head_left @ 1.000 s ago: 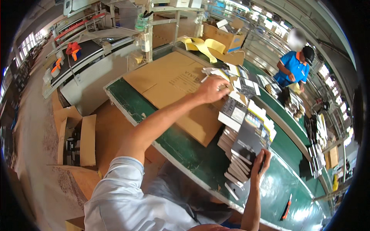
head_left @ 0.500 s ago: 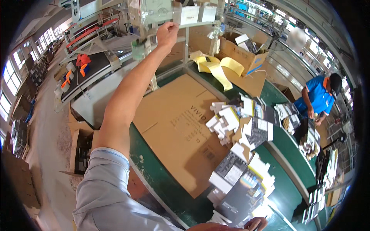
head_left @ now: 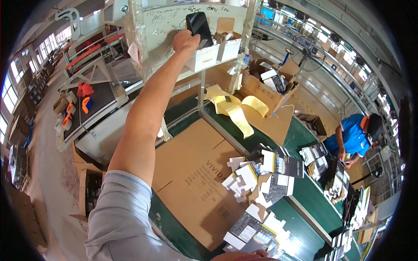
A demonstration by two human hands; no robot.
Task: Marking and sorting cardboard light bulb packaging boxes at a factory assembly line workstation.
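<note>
My left arm reaches far out to a shelf, where my left hand (head_left: 186, 42) is closed on the lower side of a black smartphone (head_left: 199, 27). The phone is tilted, just over a white open-top box (head_left: 203, 58); whether its lower end is still inside is hard to see. A second white box (head_left: 229, 49) with a brown card piece in it stands beside the first. At the bottom edge only a bit of my right hand (head_left: 260, 252) shows, near flattened printed cartons (head_left: 249, 230); its fingers are mostly cut off.
A large flat brown cardboard sheet (head_left: 191, 174) lies on the green table (head_left: 167, 232). More flattened cartons (head_left: 278, 182) overlap its right side. Yellow paper strip (head_left: 237, 117) curls near an open carton (head_left: 261, 91). A co-worker in blue (head_left: 348, 139) handles items at right.
The view has tilted up, bringing the shelf boxes lower in the picture. My left hand, earlier beside the white box with nothing visible in it, now grips the smartphone. My right hand has sunk lower.
</note>
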